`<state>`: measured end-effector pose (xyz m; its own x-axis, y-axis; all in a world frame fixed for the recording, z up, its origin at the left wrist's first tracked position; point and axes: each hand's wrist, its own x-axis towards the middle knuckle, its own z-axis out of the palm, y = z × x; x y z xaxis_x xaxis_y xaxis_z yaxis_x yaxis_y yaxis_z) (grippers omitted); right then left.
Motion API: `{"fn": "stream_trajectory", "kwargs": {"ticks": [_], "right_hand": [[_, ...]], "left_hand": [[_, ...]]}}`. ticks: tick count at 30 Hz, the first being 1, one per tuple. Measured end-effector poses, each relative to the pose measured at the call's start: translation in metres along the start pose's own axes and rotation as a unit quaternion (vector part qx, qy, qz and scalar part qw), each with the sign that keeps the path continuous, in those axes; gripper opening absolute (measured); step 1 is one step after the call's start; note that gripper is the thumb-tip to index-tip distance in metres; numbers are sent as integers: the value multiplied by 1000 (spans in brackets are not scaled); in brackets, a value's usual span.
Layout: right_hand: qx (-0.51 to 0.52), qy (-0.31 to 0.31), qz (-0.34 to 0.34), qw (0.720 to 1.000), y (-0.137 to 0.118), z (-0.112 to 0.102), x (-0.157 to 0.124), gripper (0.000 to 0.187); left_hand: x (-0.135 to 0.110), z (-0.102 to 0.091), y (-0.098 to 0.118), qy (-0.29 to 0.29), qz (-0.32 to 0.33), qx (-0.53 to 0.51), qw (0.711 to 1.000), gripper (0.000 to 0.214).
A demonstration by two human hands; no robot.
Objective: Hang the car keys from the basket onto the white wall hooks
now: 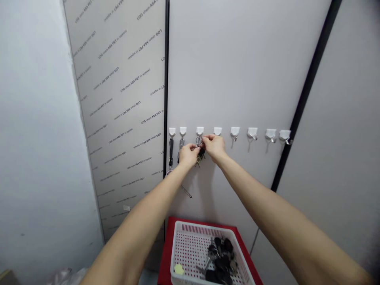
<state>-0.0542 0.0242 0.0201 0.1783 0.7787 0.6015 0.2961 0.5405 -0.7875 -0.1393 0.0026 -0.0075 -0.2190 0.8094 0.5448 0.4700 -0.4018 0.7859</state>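
Observation:
Both of my hands are raised to a row of white wall hooks, at the third one from the left (200, 130). My left hand (189, 155) pinches a bunch of keys (200, 159) near its metal ring, from the left. From the right, my right hand (214, 145) closes its fingertips on the same ring, just below the hook. Whether the ring is over the hook I cannot tell. Several keys dangle under my fingers. Left of them, a black strap (171, 152) with a ring hangs from the first hook, and a grey key holder (182, 143) from the second, partly behind my left hand.
Further hooks (252, 133) run to the right. Below, a white perforated basket (190, 226) stands on a red surface (166, 253). It holds a heap of black-headed keys (221, 259) and a pale yellow piece (179, 269). A printed panel (124, 99) is at left.

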Motion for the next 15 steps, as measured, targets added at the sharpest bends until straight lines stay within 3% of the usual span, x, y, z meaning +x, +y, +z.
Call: {"fn": "stream_trajectory", "kwargs": {"ticks": [6,15], "right_hand": [[-55,14,22,998,2,2,7,13],[-90,-6,-14,996,6,1,-3,22]], "left_hand": [[3,2,3,-7,-1,52,999,17],[0,1,-1,-10,9,69,998,20]]}}
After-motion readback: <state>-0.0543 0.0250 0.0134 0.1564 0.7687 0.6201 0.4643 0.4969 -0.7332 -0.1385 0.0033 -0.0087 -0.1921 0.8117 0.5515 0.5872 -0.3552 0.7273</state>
